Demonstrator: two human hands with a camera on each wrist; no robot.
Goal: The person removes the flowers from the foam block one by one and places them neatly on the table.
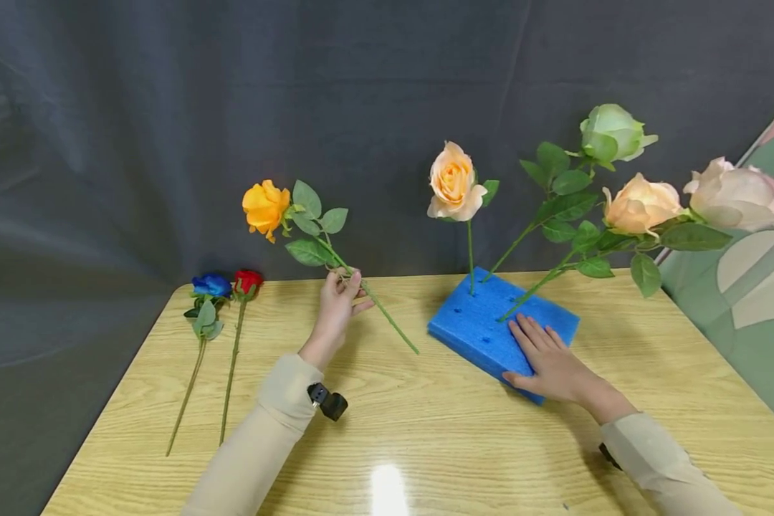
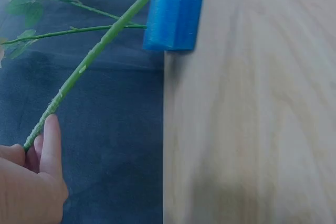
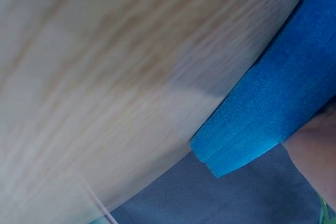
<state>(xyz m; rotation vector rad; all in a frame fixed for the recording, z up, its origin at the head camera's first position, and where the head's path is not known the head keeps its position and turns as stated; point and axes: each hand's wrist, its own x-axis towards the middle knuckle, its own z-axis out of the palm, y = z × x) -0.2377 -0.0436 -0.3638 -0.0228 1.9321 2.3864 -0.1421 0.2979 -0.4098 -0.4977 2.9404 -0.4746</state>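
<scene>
My left hand (image 1: 337, 308) pinches the green stem of an orange artificial rose (image 1: 266, 209), holding it above the table. Its bare stem end slants down to the right, toward the blue foam block (image 1: 451, 331). In the left wrist view, the stem (image 2: 89, 59) runs up from the fingertips, apart from the block. My right hand (image 1: 548, 362) lies spread on the block's near right part, fingers straight. Standing in the foam are a peach rose (image 1: 454, 183), a pale green rose (image 1: 614, 135) and stems leading to another peach rose (image 1: 643, 206) and a pale pink rose (image 1: 735, 193).
On the left of the wooden table (image 1: 387, 423) lie a blue rose (image 1: 211, 285) and a red rose (image 1: 248, 281), stems toward the near edge. A dark curtain (image 1: 374, 86) hangs behind the table. Several small holes show in the foam's top.
</scene>
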